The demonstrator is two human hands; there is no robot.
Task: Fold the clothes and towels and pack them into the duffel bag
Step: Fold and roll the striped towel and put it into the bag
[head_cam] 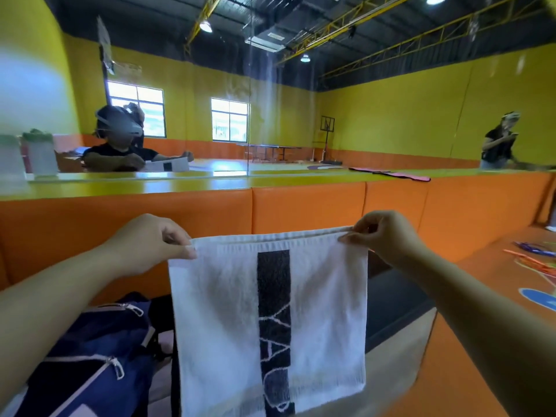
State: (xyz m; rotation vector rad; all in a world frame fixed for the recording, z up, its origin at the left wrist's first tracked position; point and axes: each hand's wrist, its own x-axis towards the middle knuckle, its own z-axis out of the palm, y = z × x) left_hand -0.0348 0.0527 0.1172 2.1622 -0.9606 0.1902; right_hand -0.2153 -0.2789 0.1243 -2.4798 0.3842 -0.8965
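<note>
A white towel [222,311] with a black lettered stripe down its middle hangs in front of me, doubled over at the top edge. My left hand [153,242] pinches its top left corner and my right hand [382,233] pinches its top right corner. The towel is stretched flat between them. A dark blue duffel bag [93,353] with white zippers lies below my left forearm, at the lower left. The towel hides part of the bag's right side.
An orange padded wall [301,206] with a yellow ledge stands right behind the towel. A mirror above it reflects me and another person at the right. Coloured cords [535,254] lie on the orange surface at the right. White containers [39,155] sit on the ledge at left.
</note>
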